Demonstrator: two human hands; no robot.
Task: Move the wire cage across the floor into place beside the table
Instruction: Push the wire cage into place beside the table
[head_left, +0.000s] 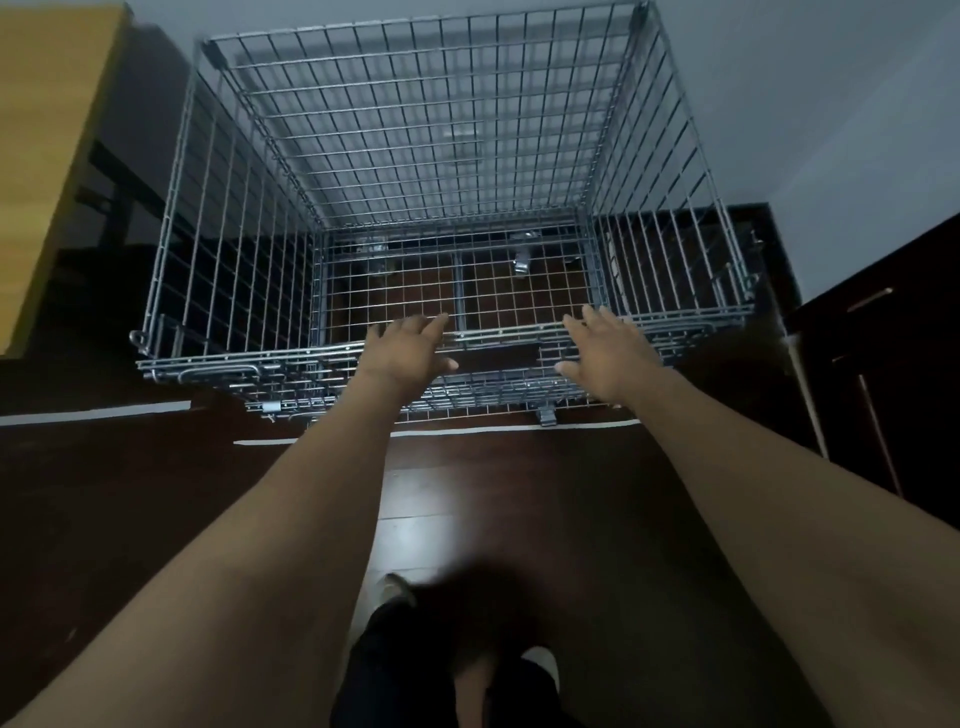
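Note:
A large open-topped wire cage (234, 244) of silver mesh stands on the dark wooden floor, its far side against the grey wall. Small casters show through its mesh floor at the back. My left hand (402, 353) lies flat over the cage's near top rim with fingers spread. My right hand (605, 351) hovers or rests on the same rim, a little to the right, fingers also apart. Neither hand is wrapped around the wire. A yellow wooden table (47, 130) stands to the cage's left.
A dark cabinet (878, 364) with a handle stands close to the cage's right side. Strips of white tape (467, 432) run across the floor just before the cage. My legs and feet (447, 670) are below on the floor.

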